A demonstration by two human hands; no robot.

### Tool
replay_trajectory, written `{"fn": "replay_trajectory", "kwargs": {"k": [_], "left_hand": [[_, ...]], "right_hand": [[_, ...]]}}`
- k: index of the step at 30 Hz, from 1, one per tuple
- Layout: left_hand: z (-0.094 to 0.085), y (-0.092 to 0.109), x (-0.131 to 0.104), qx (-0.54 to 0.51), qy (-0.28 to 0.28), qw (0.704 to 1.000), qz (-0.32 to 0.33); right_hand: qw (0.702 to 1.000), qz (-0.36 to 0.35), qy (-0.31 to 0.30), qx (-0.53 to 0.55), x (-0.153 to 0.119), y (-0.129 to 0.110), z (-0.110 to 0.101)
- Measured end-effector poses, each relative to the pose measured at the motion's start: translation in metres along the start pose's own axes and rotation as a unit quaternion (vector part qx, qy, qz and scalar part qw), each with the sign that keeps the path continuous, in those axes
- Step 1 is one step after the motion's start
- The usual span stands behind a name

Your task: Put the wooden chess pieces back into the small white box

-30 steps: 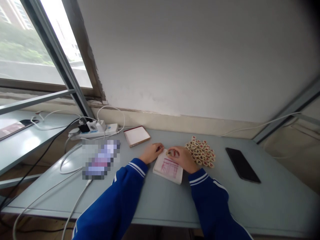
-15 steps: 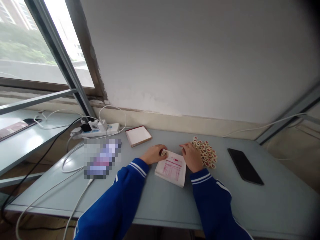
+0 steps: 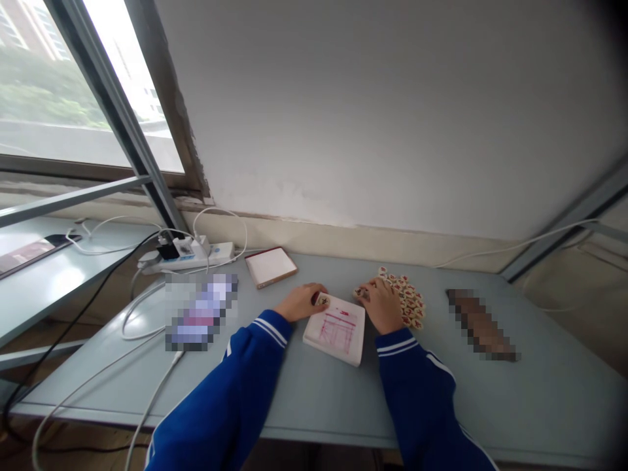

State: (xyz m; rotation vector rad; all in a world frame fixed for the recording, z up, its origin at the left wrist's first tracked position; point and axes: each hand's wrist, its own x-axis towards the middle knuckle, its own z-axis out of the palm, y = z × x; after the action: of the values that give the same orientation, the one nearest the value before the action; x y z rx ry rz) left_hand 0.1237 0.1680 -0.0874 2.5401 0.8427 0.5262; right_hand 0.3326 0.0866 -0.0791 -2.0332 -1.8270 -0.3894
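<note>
My left hand (image 3: 301, 302) curls at the far left corner of a white box (image 3: 318, 343) with a red line drawing on top. At its thumb tip a round Chinese chess piece (image 3: 322, 300) with a dark character shows, seemingly held between thumb and fingers. To the right of the box, my right hand (image 3: 383, 306) pinches another Chinese chess piece (image 3: 359, 293) between thumb and fingertips. A heap of Chinese chess pieces (image 3: 412, 304), marked in red and dark, lies beside and partly behind that hand.
A shallow white tray or lid (image 3: 271, 266) with a reddish edge lies at the back. A blurred-out phone (image 3: 201, 314) on a white cable is on the left, another (image 3: 483, 324) on the right. Behind stands a power strip (image 3: 220, 252) with plugs and cables.
My right hand has shifted slightly right, over the heap's near side, and a chess piece now shows in its fingertips. My left hand and the box look unchanged.
</note>
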Motion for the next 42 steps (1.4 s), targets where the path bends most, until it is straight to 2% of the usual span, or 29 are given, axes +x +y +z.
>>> {"fn": "replay_trajectory", "kwargs": {"k": [5, 10, 13, 16, 22, 27, 30, 32, 34, 38, 42], "left_hand": [[0.0, 0.001, -0.001, -0.001, 0.007, 1.0, 0.005], [-0.001, 0.002, 0.0, 0.006, 0.004, 1.0, -0.004], [-0.002, 0.003, 0.0, 0.01, -0.002, 1.0, -0.02], [-0.002, 0.005, 0.0, 0.003, -0.007, 1.0, -0.029], [0.004, 0.004, 0.0, -0.02, 0.036, 0.999, -0.032], [0.008, 0.002, 0.001, -0.034, 0.059, 0.998, 0.017], [0.011, 0.0, 0.003, -0.032, 0.049, 0.998, 0.039], [0.012, -0.002, 0.004, -0.028, 0.037, 0.998, 0.037], [0.013, -0.004, 0.005, -0.027, 0.032, 0.999, 0.031], [0.011, -0.003, 0.006, -0.036, 0.024, 0.999, 0.023], [0.009, -0.001, 0.006, -0.04, 0.016, 0.999, 0.016]], "right_hand": [[0.996, -0.025, 0.025, 0.078, 0.004, -0.008, -0.009], [0.973, -0.136, -0.092, 0.162, 0.002, -0.021, -0.012], [0.968, -0.145, -0.13, 0.155, 0.0, -0.028, -0.01], [0.973, -0.147, -0.12, 0.132, -0.001, -0.032, -0.01], [0.979, -0.131, -0.114, 0.106, 0.0, -0.035, -0.009], [0.974, -0.14, -0.105, 0.146, 0.002, -0.033, -0.011], [0.987, -0.097, -0.045, 0.116, 0.003, -0.027, -0.014], [0.997, -0.043, 0.005, 0.061, 0.002, -0.019, -0.013], [1.0, 0.02, 0.022, -0.002, 0.0, -0.009, -0.01], [0.991, 0.116, -0.051, -0.034, -0.003, 0.014, -0.002], [0.987, 0.119, -0.104, 0.005, -0.001, 0.024, -0.002]]}}
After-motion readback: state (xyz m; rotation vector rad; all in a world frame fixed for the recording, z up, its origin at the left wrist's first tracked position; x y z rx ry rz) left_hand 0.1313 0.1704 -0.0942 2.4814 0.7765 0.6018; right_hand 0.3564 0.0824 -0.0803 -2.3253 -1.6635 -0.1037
